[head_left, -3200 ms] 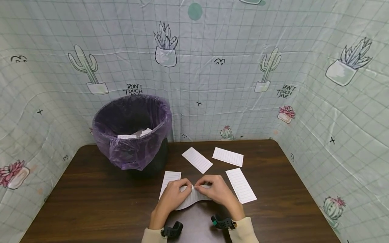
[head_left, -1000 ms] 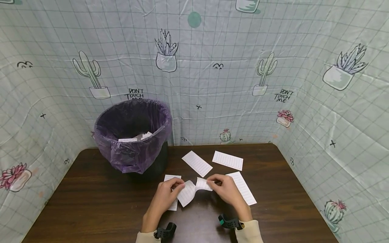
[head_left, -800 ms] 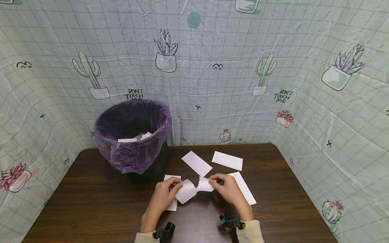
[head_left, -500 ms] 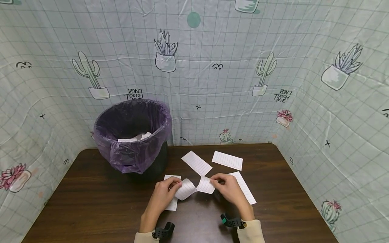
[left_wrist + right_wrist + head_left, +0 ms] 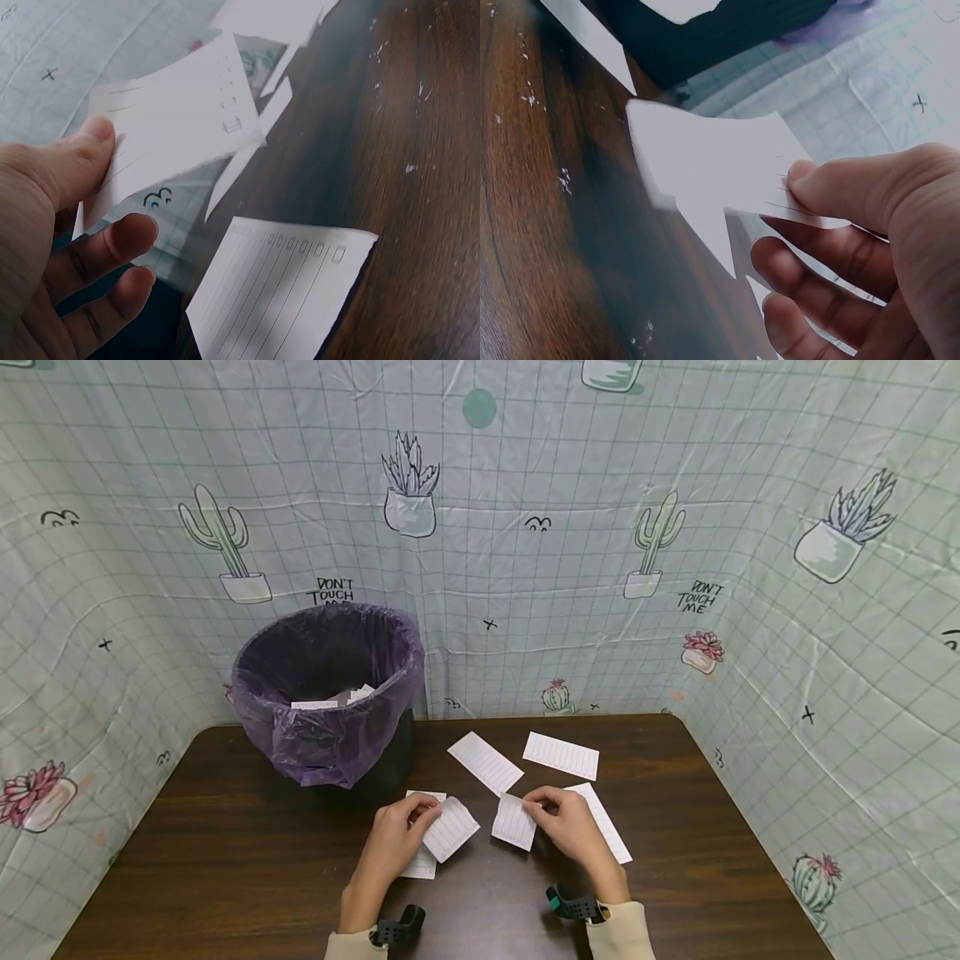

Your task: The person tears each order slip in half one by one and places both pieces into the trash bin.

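My left hand [image 5: 393,839] pinches a torn piece of lined paper [image 5: 453,828] between thumb and fingers. In the left wrist view, the thumb presses on the printed face of that paper piece [image 5: 172,112], with other fingers loosely bent below. A second torn piece [image 5: 514,823] is pinched by my right hand [image 5: 573,828]. In the right wrist view, this piece [image 5: 712,154] projects from under the thumb. The two pieces are apart, with a narrow gap between them. A whole lined slip [image 5: 422,865] lies under the left hand, partly hidden.
A bin with a purple liner [image 5: 322,747] stands at the back left, with paper scraps [image 5: 315,704] inside. Beyond my hands lie two lined slips, the angled slip [image 5: 486,762] and the back-right slip [image 5: 561,756]. Another slip [image 5: 607,831] is partly behind the right hand. Patterned cloth surrounds the brown table [image 5: 225,843].
The single sheet held by both hands has torn into two pieces. My left hand has moved slightly left and my right hand slightly right, parting them.
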`<state>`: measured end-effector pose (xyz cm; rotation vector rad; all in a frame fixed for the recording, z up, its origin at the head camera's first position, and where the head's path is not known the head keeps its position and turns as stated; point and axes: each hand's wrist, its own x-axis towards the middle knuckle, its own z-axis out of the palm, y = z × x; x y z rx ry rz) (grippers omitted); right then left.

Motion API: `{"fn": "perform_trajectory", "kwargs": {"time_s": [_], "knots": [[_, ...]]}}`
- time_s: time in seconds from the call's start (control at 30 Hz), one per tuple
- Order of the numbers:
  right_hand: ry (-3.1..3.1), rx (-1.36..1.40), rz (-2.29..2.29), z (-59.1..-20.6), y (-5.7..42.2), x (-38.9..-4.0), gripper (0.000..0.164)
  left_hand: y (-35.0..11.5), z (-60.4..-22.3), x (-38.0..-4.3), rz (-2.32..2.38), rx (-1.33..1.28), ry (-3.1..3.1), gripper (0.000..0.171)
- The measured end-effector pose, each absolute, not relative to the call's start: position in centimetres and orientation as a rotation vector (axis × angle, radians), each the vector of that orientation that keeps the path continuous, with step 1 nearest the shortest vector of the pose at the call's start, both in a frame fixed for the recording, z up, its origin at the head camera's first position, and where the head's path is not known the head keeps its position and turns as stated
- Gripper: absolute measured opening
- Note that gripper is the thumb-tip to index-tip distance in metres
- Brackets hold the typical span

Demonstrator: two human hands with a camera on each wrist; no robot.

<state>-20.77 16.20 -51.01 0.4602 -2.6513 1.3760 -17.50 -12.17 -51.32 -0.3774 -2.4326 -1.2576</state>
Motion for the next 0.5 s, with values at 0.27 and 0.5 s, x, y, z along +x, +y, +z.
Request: {"fn": "perform_trajectory", "kwargs": {"time_s": [0.27,0.5], "knots": [[-2.642,0.387,1.385,-51.13,16.7,-20.92,0.005,-12.8,-51.3,-17.61,-1.213,-0.332,-2.434,0.008],[-2.618,0.399,1.367,-51.15,17.07,-20.97,0.004,-13.05,-51.51,-17.58,-1.209,-0.34,-2.42,0.007]]}}
